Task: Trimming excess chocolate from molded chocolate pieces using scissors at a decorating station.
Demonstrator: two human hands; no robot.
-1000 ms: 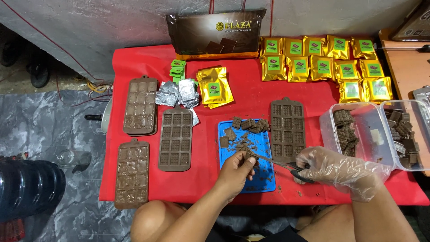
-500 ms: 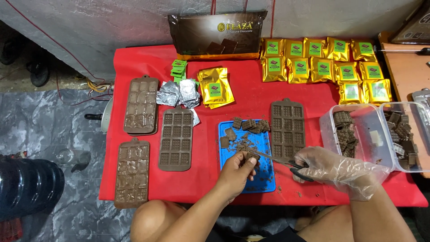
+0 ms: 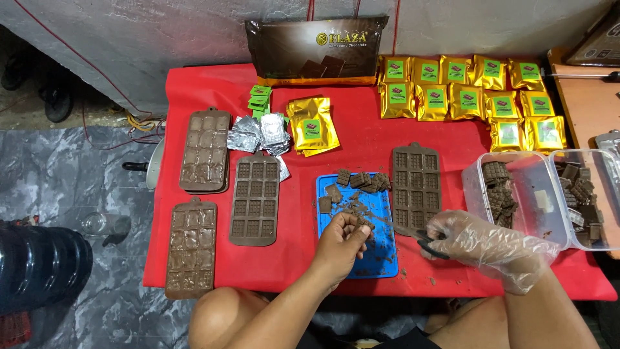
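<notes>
Over the blue cutting board (image 3: 382,255) on the red table (image 3: 361,139), the bare left hand (image 3: 340,244) pinches a small chocolate piece (image 3: 359,223) between its fingertips, the grip clamped on its edges. It looks light, stiff and brittle (likely to snap or smear under warm fingers), so holding by the edges seems wise. At three o'clock of it, the gloved right hand (image 3: 487,244) is closed around scissors (image 3: 423,239), blades pointing toward the piece, just beside it.
</notes>
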